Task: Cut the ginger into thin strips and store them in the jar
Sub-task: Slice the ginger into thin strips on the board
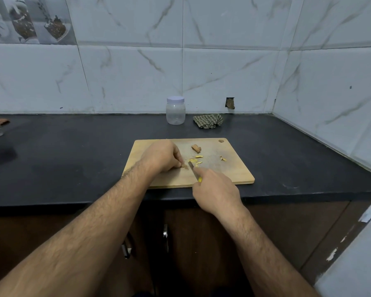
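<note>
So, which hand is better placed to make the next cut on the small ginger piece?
The right hand: it holds the yellow-handled knife, blade beside the small ginger piece. The left hand pins that piece on the wooden cutting board.

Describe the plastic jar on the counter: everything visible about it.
The jar is small, clear plastic with rounded shoulders and a pale lilac lid screwed on. It looks empty. It stands upright on the dark countertop, close to the tiled wall, behind the cutting board and left of a crumpled checked cloth. Neither hand touches it.

No readable text anywhere.
</note>
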`<action>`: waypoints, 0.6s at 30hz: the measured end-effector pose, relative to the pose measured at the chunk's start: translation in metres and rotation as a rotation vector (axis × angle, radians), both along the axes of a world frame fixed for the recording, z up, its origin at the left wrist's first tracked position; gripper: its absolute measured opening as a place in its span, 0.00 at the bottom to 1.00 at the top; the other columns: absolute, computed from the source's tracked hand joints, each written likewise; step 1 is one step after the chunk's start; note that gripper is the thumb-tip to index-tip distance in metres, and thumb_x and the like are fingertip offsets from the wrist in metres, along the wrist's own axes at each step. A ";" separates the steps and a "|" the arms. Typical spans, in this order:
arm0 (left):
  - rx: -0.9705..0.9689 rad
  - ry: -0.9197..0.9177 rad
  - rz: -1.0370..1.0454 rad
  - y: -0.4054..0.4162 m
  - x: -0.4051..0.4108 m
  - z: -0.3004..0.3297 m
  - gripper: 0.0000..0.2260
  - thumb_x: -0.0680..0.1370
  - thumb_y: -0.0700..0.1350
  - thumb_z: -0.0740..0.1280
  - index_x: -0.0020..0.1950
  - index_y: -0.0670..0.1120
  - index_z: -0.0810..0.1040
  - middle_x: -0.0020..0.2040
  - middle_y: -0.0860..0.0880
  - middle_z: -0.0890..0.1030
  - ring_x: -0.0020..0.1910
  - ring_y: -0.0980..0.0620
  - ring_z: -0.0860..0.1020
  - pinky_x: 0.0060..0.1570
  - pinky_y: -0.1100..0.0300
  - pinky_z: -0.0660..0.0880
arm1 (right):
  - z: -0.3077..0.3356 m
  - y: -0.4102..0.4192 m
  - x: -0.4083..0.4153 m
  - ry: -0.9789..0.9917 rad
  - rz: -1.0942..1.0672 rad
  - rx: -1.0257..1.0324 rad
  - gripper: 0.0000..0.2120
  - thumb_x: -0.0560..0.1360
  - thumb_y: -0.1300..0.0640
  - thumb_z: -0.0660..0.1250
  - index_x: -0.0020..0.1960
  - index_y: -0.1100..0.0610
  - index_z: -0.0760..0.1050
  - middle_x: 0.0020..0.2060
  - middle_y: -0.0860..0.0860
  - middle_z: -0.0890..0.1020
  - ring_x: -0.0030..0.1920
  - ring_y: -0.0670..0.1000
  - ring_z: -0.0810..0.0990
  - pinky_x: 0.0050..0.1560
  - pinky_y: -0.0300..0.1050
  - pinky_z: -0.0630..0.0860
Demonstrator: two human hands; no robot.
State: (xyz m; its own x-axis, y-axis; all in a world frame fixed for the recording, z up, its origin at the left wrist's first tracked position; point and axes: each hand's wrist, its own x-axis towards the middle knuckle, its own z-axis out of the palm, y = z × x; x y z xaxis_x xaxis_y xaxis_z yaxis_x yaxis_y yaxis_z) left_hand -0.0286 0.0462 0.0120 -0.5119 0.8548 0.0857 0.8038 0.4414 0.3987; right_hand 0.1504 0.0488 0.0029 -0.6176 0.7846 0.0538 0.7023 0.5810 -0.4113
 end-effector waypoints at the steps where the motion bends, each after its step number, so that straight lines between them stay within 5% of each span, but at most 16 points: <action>1: 0.020 0.009 0.025 -0.001 0.000 0.000 0.03 0.73 0.44 0.74 0.41 0.52 0.86 0.41 0.56 0.84 0.43 0.56 0.81 0.43 0.60 0.77 | 0.000 0.000 0.000 -0.003 0.002 0.003 0.25 0.81 0.55 0.58 0.77 0.43 0.62 0.66 0.48 0.76 0.63 0.53 0.75 0.55 0.49 0.75; 5: 0.026 -0.032 0.110 0.001 0.000 -0.004 0.04 0.72 0.45 0.75 0.38 0.52 0.85 0.36 0.56 0.82 0.36 0.58 0.77 0.32 0.62 0.70 | 0.001 0.000 0.000 -0.010 0.023 0.015 0.25 0.80 0.55 0.57 0.77 0.43 0.62 0.66 0.48 0.77 0.63 0.53 0.75 0.56 0.50 0.76; 18: 0.085 -0.173 0.100 0.008 -0.001 -0.012 0.09 0.72 0.46 0.76 0.35 0.57 0.81 0.38 0.59 0.81 0.45 0.56 0.79 0.50 0.57 0.78 | -0.002 0.000 0.002 0.002 0.037 0.026 0.25 0.80 0.55 0.56 0.77 0.44 0.63 0.64 0.49 0.77 0.62 0.54 0.75 0.55 0.49 0.74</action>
State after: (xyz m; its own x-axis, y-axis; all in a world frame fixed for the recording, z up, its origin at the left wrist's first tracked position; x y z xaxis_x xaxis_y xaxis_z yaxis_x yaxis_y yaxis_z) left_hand -0.0292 0.0544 0.0000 -0.6068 0.7927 0.0588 0.6743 0.4742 0.5660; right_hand 0.1527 0.0492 0.0010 -0.6464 0.7593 0.0752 0.6790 0.6174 -0.3973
